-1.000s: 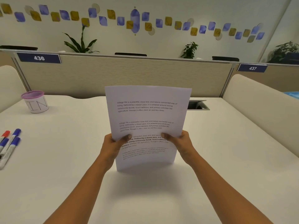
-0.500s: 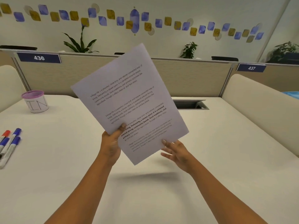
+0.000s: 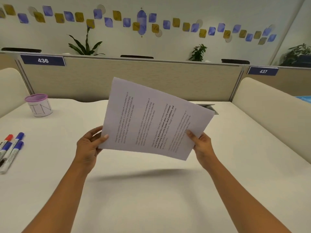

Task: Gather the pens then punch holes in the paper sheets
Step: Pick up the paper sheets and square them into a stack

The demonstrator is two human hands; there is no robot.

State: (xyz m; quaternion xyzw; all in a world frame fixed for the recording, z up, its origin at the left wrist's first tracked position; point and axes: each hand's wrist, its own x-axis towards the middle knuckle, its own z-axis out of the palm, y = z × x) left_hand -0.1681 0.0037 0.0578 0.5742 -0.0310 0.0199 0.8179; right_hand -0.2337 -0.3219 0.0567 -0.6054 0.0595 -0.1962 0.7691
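Paper sheets [image 3: 151, 118] white, black print in blocks, a few lines bold. Worktop [image 3: 151, 199] plain cream. Markers [image 3: 12, 148]: white barrels, blue caps, one cap red. Cup [image 3: 40, 108] white, purple ribbed rim, thin grey letters on side. Partition [image 3: 134, 78] beige. Number plates [image 3: 42, 60] navy, white digits: 436, 437. Wall decor [image 3: 141, 22]: wavy band of blue and mustard tiles, some pale discs, on white wall. Plants [image 3: 85, 46] green.

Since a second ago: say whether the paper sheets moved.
Yes. The paper sheets turned counter-clockwise onto their side; the right corner now covers the cable opening.
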